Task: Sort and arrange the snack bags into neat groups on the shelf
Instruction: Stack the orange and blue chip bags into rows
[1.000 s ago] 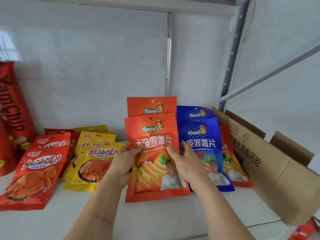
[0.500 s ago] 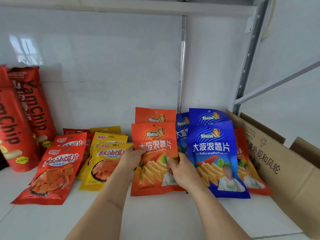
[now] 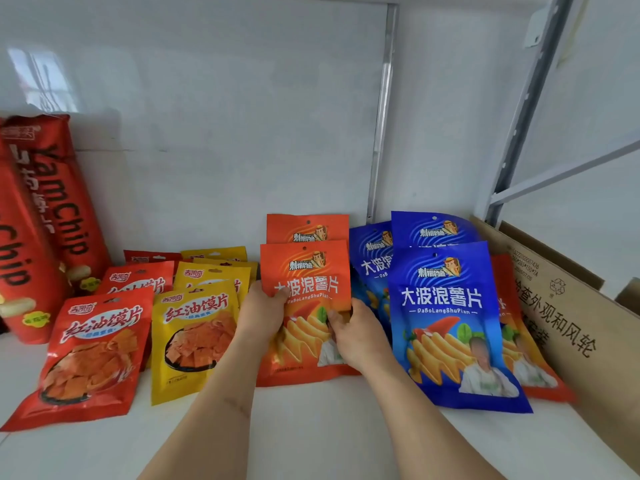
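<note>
An orange chip bag (image 3: 306,271) stands in the middle of the white shelf (image 3: 311,438), and both hands grip it. My left hand (image 3: 259,313) holds its left edge, thumb on the front. My right hand (image 3: 356,330) pinches its right side lower down. A second orange bag (image 3: 308,227) stands right behind it. To the right stand three blue bags, the front blue bag (image 3: 446,323) largest, with another orange bag (image 3: 519,344) partly hidden behind it. Left of my hands lie yellow bags (image 3: 194,337) and red bags (image 3: 93,355) in leaning rows.
Tall red Yam Chip bags (image 3: 45,216) stand at the far left against the wall. A brown cardboard box (image 3: 575,327) flanks the bags on the right. A metal shelf upright (image 3: 523,126) rises behind it. Bare shelf surface lies in front of the bags.
The held orange bag has moved back toward the wall, now close in front of the second orange bag. A third blue bag has come into sight. The camera has shifted left and nearer.
</note>
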